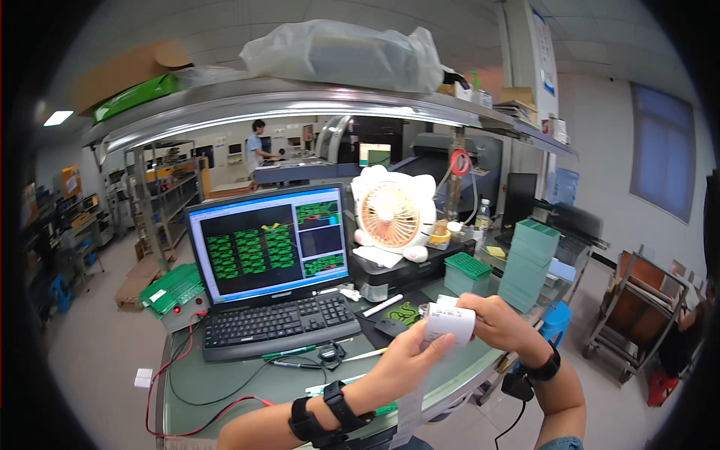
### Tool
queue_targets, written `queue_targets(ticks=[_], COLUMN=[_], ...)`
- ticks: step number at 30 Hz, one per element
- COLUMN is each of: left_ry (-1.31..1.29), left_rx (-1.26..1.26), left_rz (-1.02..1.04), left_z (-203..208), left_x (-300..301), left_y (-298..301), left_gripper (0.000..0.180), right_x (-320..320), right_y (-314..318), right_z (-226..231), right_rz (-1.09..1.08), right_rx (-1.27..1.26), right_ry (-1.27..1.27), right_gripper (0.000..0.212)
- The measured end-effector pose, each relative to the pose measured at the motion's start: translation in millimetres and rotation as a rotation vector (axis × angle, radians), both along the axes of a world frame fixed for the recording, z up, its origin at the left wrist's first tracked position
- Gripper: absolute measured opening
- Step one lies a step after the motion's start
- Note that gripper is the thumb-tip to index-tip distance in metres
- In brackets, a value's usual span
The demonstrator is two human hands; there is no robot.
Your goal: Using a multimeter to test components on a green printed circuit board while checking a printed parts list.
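Both hands meet right of centre, low in the frame: the left hand (pixel 401 358) pinches the near edge of a small curled white paper slip (pixel 450 322), the right hand (pixel 499 322) closed behind it, above the green worktop (pixel 225 382).

We see a thin matt paper slip (pixel 448 324), a glossy glass-topped desk (pixel 225 382), and a smooth plastic fan (pixel 391 216).

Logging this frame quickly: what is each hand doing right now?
Left hand: closed, pinching the white paper slip from below.
Right hand: closed on the same paper slip, gripping its upper end.
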State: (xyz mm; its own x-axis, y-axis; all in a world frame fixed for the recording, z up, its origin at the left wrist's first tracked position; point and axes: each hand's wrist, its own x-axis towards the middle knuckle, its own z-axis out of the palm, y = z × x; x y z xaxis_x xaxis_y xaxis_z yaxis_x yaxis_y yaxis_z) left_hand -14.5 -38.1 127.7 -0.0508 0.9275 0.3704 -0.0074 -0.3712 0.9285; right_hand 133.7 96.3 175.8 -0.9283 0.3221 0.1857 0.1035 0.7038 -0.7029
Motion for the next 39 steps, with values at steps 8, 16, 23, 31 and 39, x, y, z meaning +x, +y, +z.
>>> queue_targets(ticks=[8,16,23,31,39], left_ry=[0.125,0.080,0.066,0.003,0.045], left_rx=[0.029,-0.021,0.037,-0.080,-0.077], left_rz=[0.044,-0.019,0.055,-0.037,-0.002], left_z=[-15.9,-21.4,-29.1,-31.3,-27.9], left_x=[-2.1,-6.5,-4.2,-16.1,-17.5], left_y=[1.3,0.1,-0.7,-1.2,-9.0], left_gripper=[0.041,0.042,0.042,0.046,0.042], right_x=[-3.4,-11.2,-17.3,-10.7,-21.7], right_y=[2.2,6.2,-7.0,-10.9,-25.9], right_z=[-24.4,-33.1,-37.3,-31.3,-27.4], right_rz=[-0.042,0.046,-0.020,-0.064,-0.086], right_rx=[0.487,0.506,0.599,0.648,0.753], right_ry=[0.399,0.456,0.444,0.462,0.591], right_gripper=[0.020,0.020,0.037,0.020,0.012])
